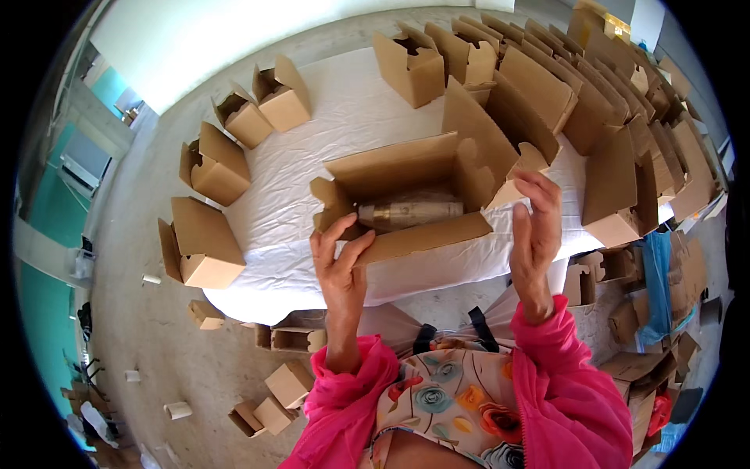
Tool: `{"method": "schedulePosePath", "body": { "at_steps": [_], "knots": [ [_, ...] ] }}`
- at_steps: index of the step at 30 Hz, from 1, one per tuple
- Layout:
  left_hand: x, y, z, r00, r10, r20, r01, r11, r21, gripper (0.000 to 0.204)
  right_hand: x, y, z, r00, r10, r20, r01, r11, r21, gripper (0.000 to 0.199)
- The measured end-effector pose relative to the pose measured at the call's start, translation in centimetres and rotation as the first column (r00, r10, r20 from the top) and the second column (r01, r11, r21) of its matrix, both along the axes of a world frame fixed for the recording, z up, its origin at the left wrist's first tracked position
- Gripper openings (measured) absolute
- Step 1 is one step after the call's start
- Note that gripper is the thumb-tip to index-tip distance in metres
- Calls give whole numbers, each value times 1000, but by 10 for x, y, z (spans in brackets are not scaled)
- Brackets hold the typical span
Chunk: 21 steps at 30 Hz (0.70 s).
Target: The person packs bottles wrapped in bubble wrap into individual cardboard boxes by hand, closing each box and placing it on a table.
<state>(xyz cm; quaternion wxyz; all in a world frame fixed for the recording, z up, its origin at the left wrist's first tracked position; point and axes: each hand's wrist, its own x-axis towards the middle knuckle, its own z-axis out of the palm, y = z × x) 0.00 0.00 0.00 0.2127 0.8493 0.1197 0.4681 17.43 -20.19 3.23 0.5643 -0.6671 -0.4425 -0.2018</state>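
Note:
An open brown cardboard box (391, 168) stands in front of me on the white-covered table. Inside it a bottle (414, 211), seemingly in clear wrapping, lies on its side with its narrow end to the left. My left hand (340, 258) grips the box's near left corner, its thumb and fingers around the cardboard edge. At the right end, my right hand (537, 230) is raised with its thumb and bent fingers apart. Its fingertips are close beside the end flap; whether they touch it I cannot tell. A taller open box (500, 129) stands directly behind that end.
Several open boxes (211, 246) line the table's left side. Many more (613, 187) crowd the far and right sides. The white cloth (351, 102) covers the tabletop. Small boxes (289, 383) and white rolls (178, 409) lie on the floor; blue plastic (656, 285) hangs at right.

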Motion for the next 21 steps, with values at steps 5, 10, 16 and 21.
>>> {"method": "schedulePosePath", "body": {
  "at_steps": [5,10,16,21],
  "knots": [
    [-18,-9,-6,999,11,53,-3,986,-166,31,-13,5,-13,935,223,-276,-223,974,32,66],
    [-11,-10,-5,969,-26,245,52,994,-100,23,-8,16,-16,831,436,-344,-482,875,-55,72],
    [-8,2,-6,990,-106,95,105,994,11,17,2,24,-25,881,439,-176,-463,876,-136,60],
    [-2,-3,-5,993,-33,116,60,971,-233,30,-2,33,-28,945,234,-228,-271,951,-151,54]
  ]
}}
